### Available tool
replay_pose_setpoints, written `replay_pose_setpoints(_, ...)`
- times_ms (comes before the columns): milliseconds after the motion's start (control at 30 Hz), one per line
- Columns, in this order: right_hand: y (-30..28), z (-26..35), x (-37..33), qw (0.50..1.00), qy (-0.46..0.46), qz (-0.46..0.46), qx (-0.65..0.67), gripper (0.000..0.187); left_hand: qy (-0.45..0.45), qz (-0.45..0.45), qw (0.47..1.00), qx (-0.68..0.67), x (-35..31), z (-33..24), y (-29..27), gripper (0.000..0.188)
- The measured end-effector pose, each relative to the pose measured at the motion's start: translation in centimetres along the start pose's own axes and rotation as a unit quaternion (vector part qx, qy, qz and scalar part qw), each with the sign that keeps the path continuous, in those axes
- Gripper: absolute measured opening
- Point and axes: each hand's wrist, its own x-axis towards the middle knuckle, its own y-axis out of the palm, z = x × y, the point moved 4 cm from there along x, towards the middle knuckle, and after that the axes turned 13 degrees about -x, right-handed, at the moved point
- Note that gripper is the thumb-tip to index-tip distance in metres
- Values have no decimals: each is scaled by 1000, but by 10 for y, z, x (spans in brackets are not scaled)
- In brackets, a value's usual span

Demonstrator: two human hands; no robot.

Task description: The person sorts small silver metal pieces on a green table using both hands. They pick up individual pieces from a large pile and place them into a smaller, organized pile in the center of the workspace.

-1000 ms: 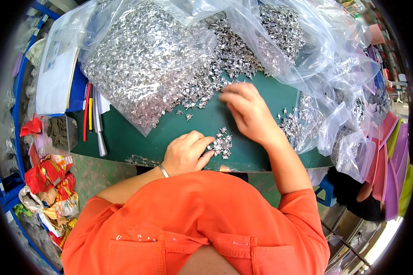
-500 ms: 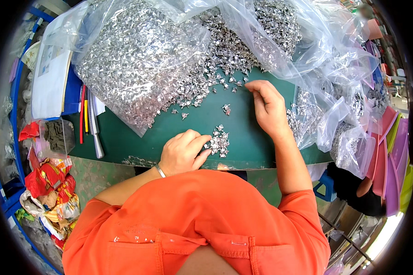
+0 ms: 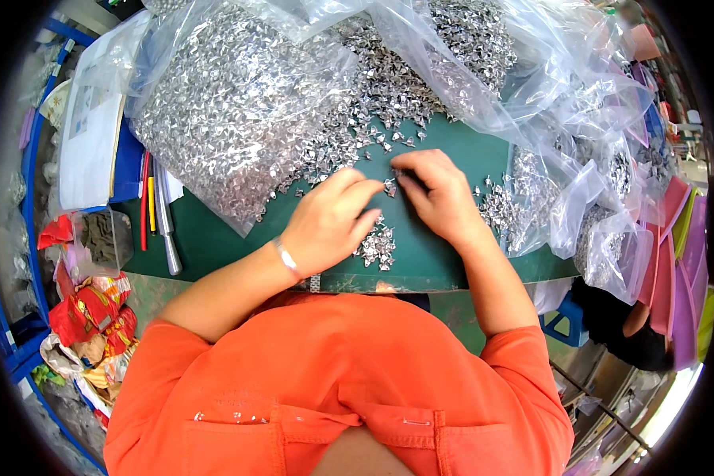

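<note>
My left hand (image 3: 331, 223) reaches over the green table with its fingers bent and its thumb apart. Its fingertips are close to a small silver metal piece (image 3: 389, 188). On the other side of that piece is my right hand (image 3: 441, 197), fingers curled, with a gap between index finger and thumb; nothing shows in it, though its underside is hidden. A little heap of the same angular metal pieces (image 3: 376, 246) lies below the hands, beside my left thumb. Beyond them a big mass of these pieces (image 3: 401, 91) spreads from under clear plastic.
A large clear bag (image 3: 238, 111) full of pieces lies at the back left. More bags (image 3: 603, 182) and loose pieces (image 3: 500, 210) are at the right. A metal rod tool (image 3: 164, 222), pens and a clear box (image 3: 103, 238) line the left side. The table's front edge (image 3: 420, 283) runs near me.
My left hand has moved up and away from the small heap toward the single piece. My right hand has come left and slightly down toward it. A few loose pieces now show beside the right bag.
</note>
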Motion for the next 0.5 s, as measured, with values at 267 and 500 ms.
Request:
replay_pose_setpoints(267,-28,-17,-18,992,126,-14,16,21,0,23,997,75,20,21,21,19)
replay_pose_setpoints(500,-7,5,-17,997,68,-40,2,18,16,-3,998,59,21,13,18,18)
